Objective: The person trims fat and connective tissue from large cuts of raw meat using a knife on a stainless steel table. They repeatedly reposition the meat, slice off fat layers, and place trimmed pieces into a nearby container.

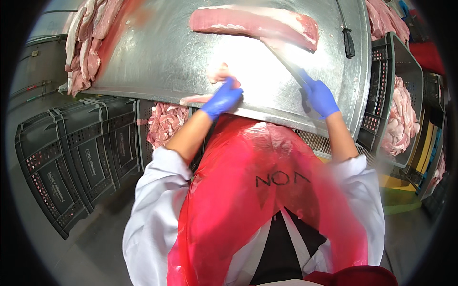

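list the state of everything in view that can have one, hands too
Left hand: gloved, fingers at small meat scrap; blur hides the grip
Right hand: gloved, closed on knife handle
Knife: blade bare, tip by long meat cut
Long meat cut: lying flat on metal table
Black-handled rod: lying unheld
Right-hand crate: holding meat pieces
Red apron: worn, creased

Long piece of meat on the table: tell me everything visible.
The long piece of meat is a thick, pink, raw-looking slab with whitish fat along its far side and toward its right end. It lies left to right on the shiny metal table, right end slightly nearer. A knife points at its near edge; contact is unclear.
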Demonstrator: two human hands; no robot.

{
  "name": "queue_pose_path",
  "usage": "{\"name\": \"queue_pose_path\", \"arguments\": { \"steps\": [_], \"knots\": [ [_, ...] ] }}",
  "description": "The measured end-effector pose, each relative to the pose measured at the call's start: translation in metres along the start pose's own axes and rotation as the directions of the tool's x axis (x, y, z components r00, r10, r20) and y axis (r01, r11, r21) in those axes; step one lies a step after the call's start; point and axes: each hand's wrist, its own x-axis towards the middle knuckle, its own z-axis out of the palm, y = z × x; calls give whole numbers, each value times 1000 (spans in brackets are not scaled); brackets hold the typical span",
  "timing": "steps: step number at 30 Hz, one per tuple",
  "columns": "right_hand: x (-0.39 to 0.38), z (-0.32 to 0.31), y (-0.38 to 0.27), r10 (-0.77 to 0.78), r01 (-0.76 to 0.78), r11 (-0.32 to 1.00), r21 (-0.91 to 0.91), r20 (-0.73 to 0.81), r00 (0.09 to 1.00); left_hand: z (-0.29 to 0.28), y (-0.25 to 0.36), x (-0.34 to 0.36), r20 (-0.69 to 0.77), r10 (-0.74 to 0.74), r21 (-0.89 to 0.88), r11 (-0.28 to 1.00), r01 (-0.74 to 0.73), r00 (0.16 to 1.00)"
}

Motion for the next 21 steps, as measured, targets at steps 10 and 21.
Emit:
{"name": "queue_pose_path", "arguments": {
  "steps": [10,21],
  "knots": [
    [-92,-52,44,-21,41,953,301,-71,997,9,5,84,245,597,468,618,-632,764],
    [-76,-10,39,-73,131,892,433,-148,986,-166,107,82,18,353,474,820,-319,935]
  ]
}}
